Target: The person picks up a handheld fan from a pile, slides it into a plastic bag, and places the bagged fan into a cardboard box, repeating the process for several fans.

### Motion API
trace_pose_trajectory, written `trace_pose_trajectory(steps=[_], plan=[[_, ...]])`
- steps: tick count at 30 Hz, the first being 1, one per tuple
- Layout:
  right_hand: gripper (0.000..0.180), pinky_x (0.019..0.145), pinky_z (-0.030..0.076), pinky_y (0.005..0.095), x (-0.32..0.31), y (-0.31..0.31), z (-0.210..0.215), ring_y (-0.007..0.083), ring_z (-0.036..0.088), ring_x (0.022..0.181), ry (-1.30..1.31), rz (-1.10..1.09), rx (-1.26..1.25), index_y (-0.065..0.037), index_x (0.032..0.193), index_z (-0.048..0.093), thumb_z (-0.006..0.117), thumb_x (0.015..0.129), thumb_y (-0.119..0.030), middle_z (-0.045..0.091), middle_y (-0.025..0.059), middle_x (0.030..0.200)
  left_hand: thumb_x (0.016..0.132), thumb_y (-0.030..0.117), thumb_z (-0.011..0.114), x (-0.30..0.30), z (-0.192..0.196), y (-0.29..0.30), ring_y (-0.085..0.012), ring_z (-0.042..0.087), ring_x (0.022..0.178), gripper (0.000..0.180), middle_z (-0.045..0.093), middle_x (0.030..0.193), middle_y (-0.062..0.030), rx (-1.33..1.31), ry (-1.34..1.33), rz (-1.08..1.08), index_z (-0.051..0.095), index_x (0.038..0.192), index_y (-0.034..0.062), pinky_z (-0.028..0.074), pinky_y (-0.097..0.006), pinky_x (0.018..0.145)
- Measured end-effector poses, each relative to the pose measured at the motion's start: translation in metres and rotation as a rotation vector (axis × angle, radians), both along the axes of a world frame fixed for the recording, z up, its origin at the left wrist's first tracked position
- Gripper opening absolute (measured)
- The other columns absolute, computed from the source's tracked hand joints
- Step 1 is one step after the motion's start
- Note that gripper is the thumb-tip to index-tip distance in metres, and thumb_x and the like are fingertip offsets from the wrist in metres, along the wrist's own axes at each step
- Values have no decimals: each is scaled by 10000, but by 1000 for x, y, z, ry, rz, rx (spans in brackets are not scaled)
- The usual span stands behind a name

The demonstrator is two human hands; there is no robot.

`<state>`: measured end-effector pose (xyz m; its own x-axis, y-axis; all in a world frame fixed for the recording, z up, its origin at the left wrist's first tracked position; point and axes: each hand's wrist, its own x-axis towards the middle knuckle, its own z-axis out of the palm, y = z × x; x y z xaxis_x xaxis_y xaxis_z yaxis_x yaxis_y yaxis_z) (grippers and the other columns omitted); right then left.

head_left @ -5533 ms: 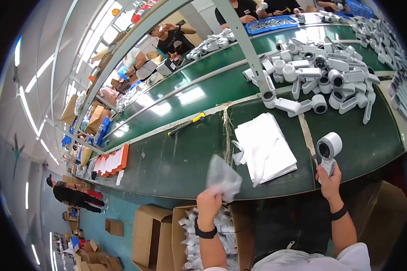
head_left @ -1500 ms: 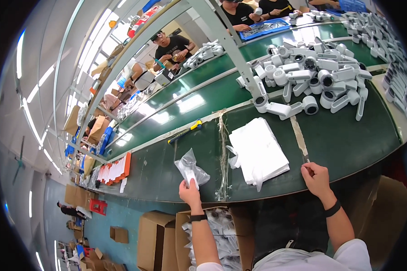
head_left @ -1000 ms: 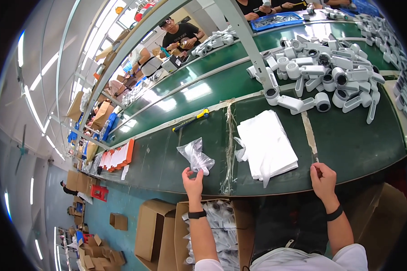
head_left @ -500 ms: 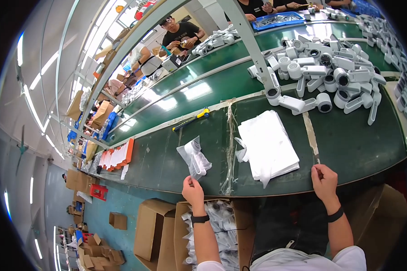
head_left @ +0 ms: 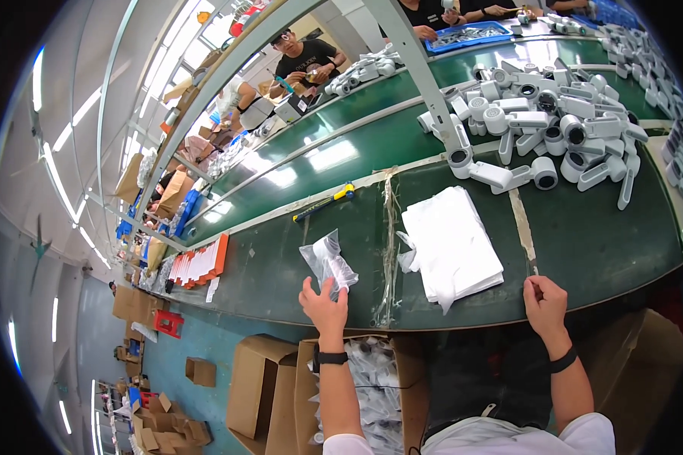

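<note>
On the dark green bench a clear plastic bag (head_left: 316,258) lies with a white round-headed, flat-handled device (head_left: 330,256) inside. My left hand (head_left: 325,309) is at the bag's near end, fingers apart and curved over it; whether the fingertips touch it is unclear. My right hand (head_left: 545,305) rests at the bench's front edge with its fingers curled closed. Anything inside those fingers is hidden. Between my hands lies a stack of white plastic bags (head_left: 455,246), its left side crumpled.
A heap of similar white devices (head_left: 546,114) fills the back right. A yellow-and-black cutter (head_left: 323,202) lies near the bench's rear edge. Below, a carton (head_left: 413,371) holds bagged pieces. A metal post (head_left: 417,72) rises behind; co-workers sit across the line.
My left hand has gone from closed at the bag's near corner to spread fingers, shifting slightly right and up over the bag. My right hand stays put.
</note>
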<state>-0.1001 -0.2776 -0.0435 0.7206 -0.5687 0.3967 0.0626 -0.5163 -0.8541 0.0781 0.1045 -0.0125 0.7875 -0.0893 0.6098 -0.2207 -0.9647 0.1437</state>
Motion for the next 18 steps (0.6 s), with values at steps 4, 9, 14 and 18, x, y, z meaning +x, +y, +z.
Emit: trace_pose_trajectory(steps=[4, 9, 14, 18], plan=[[64, 504, 434, 247, 2, 1, 1, 114, 549, 520, -12, -27, -37, 8, 859, 638, 640, 850, -55, 590, 73, 641, 756, 171, 718, 7, -6, 6, -346, 492, 1093, 200, 546, 1199, -112, 27, 16, -31, 711, 939, 92, 438, -460, 885], [65, 502, 434, 252, 2, 0, 1, 125, 551, 516, -26, -26, -58, 5, 857, 639, 642, 846, -59, 588, 81, 638, 786, 112, 682, 12, -5, 5, -324, 531, 1032, 117, 595, 1110, -99, -44, -61, -87, 708, 889, 63, 448, -430, 869], [70, 504, 439, 260, 1, 0, 1, 135, 560, 520, -30, -24, -58, 7, 856, 641, 647, 841, -62, 596, 84, 642, 813, 92, 665, 10, -1, 6, -312, 554, 1001, 136, 617, 1071, -109, -103, -164, -124, 691, 934, 36, 463, -411, 854], [70, 505, 440, 261, 2, 0, -1, 139, 562, 521, -33, -19, -75, 6, 856, 642, 648, 840, -62, 598, 86, 643, 818, 95, 675, 7, -3, 12, -297, 559, 999, 206, 618, 1071, -122, -166, -221, -131, 662, 1009, 20, 478, -388, 823]])
